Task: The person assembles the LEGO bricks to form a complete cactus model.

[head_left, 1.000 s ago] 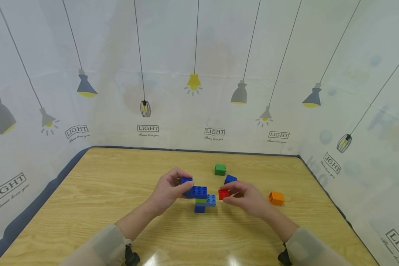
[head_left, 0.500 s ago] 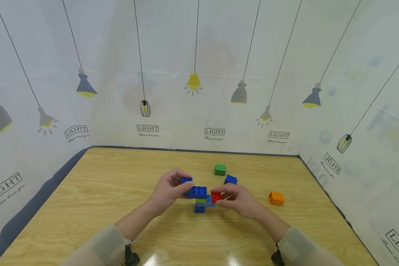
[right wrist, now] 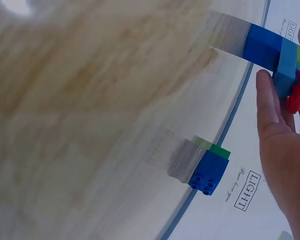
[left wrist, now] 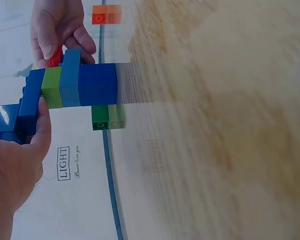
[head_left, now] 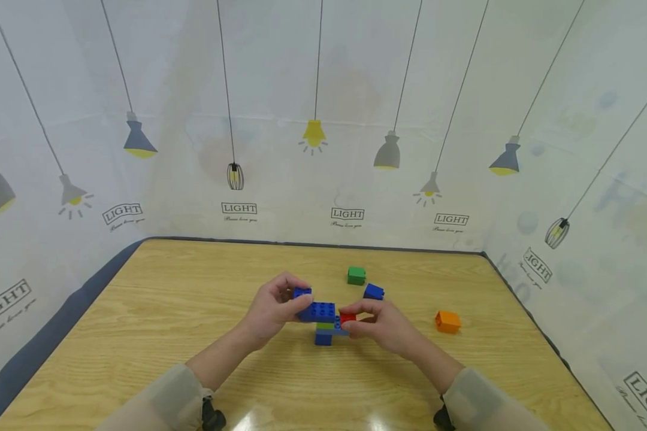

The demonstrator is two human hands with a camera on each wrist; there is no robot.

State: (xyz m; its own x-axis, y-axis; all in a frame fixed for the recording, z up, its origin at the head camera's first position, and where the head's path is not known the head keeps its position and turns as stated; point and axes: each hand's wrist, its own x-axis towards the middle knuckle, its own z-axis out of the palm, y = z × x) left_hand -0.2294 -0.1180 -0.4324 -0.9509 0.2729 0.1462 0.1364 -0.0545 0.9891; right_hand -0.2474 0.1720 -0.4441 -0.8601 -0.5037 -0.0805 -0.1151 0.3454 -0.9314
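A small tower of toy building bricks stands on the wooden table (head_left: 205,269). Its bottom is a dark blue brick (left wrist: 98,84), then comes a light blue brick (left wrist: 70,80) jutting right, a lime green brick (left wrist: 51,88) and a long dark blue brick (head_left: 322,310). My left hand (head_left: 269,308) grips the tower's upper left end, where another blue brick (head_left: 302,293) sits on top. Between the right hand's (head_left: 388,326) thumb and fingers is a red brick (head_left: 347,318), over the light blue brick's right end. Whether its studs are engaged I cannot tell.
Behind the right hand a loose blue brick (head_left: 374,291) lies on the table, with a green brick (head_left: 356,275) farther back. An orange brick (head_left: 448,321) lies to the right. A printed curtain (head_left: 280,179) surrounds the table's far edge and sides.
The right hand has carried the red brick left and slightly down, from beside the tower onto the light blue brick's end. My left hand has kept its hold on the tower.
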